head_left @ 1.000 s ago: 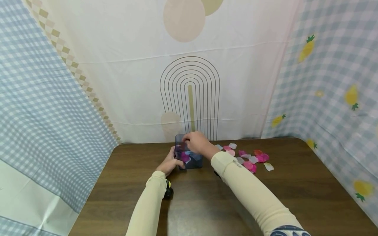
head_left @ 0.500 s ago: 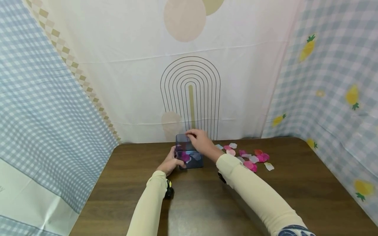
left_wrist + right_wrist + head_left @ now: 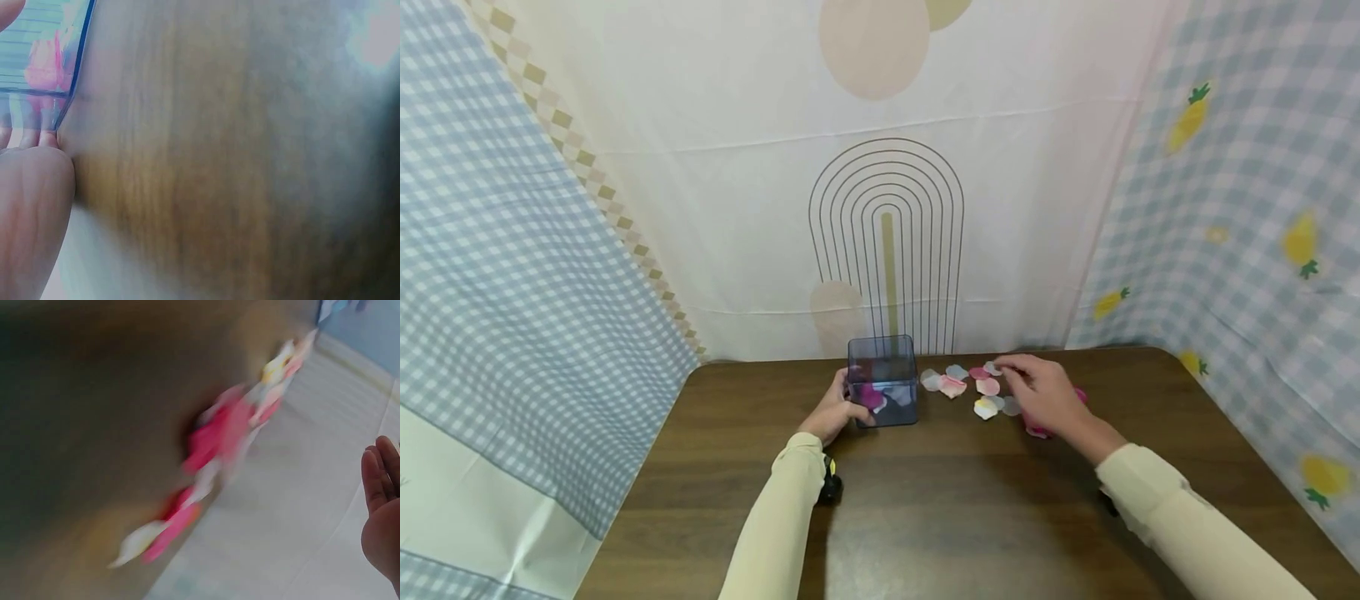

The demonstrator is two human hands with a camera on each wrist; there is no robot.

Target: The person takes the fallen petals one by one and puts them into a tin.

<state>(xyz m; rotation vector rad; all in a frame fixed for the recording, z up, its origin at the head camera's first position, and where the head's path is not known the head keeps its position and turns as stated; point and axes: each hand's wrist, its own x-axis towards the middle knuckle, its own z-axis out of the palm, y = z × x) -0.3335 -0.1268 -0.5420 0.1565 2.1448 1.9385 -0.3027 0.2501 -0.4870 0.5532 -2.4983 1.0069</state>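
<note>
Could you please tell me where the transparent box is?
In the head view, the transparent box sits below centre, gripped by the left hand, left of scattered petals.

"What has shifted on my head feed?"
"My right hand (image 3: 1047,393) has withdrawn from the box (image 3: 901,416) to the petals at right, partly covering the magenta petals (image 3: 1036,430)."
"Newly exposed?"
"I now see pale petals (image 3: 931,381) beside the box."

On the table (image 3: 962,500), petals (image 3: 953,387) right of the box (image 3: 895,416)
</note>
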